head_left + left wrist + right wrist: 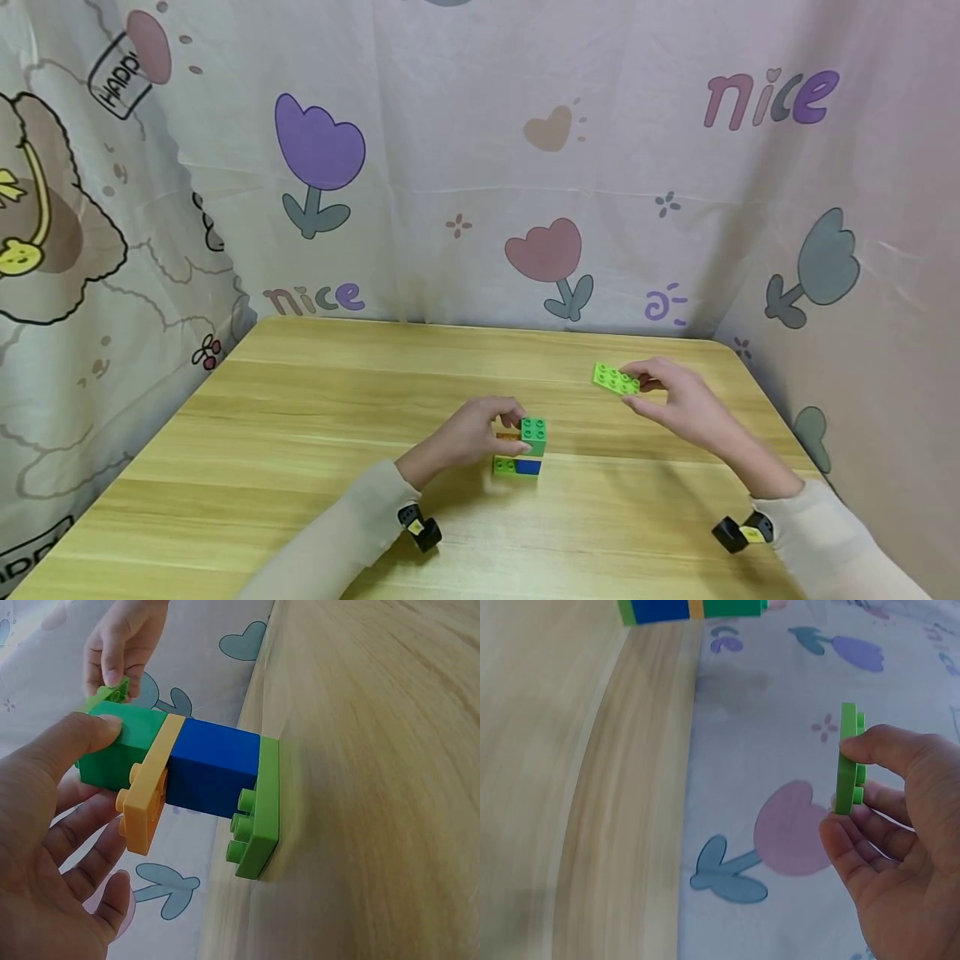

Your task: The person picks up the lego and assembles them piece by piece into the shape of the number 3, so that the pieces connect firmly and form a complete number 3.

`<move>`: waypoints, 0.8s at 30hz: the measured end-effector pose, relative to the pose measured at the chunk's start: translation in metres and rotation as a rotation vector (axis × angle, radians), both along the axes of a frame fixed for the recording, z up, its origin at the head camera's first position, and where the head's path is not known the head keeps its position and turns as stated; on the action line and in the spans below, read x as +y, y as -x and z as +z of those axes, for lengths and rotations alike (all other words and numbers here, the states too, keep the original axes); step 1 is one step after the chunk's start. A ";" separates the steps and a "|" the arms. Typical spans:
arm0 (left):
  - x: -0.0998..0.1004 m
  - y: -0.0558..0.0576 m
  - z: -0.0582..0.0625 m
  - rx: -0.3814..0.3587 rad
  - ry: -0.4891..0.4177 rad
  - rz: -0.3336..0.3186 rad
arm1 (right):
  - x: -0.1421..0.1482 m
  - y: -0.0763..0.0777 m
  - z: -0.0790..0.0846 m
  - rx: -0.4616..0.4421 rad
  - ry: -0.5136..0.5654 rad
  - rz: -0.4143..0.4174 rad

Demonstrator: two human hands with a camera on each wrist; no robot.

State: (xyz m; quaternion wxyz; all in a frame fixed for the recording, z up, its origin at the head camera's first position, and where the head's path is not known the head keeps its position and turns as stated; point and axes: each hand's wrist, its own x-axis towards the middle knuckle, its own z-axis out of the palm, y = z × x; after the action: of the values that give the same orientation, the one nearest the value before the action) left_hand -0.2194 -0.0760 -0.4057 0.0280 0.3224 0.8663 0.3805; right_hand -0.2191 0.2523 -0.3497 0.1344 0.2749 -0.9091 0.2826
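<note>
A small tower of building bricks stands on the table. From the bottom up it has a flat lime-green brick [266, 810], a blue block [214, 765], a flat orange brick [150, 799] and a green block [131, 742] on top. My left hand [476, 433] grips the green block between thumb and fingers. The orange and lime bricks stick out on the left hand's side, their studs bare. Farther right, my right hand [686, 404] pinches another flat lime-green brick [615, 379] by one end, raised above the table with studs up.
The wooden table [315, 400] spreads out on all sides of the tower. Behind it hangs a printed curtain [450, 150], which also runs along the left and right sides. Each wrist wears a small black camera [420, 527].
</note>
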 end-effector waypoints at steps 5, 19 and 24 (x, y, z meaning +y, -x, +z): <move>0.000 0.000 0.000 -0.005 0.002 0.002 | -0.012 -0.004 0.004 0.022 0.025 0.067; 0.001 0.001 -0.001 -0.020 -0.016 0.007 | -0.043 -0.013 0.012 -0.036 0.046 0.204; 0.001 0.001 -0.001 -0.016 -0.028 0.000 | -0.053 -0.015 0.011 -0.055 0.046 0.233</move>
State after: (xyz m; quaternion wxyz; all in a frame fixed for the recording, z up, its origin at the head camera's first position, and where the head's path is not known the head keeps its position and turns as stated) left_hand -0.2205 -0.0746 -0.4068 0.0304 0.3195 0.8606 0.3954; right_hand -0.2044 0.1995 -0.3389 0.0820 0.3679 -0.8675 0.3246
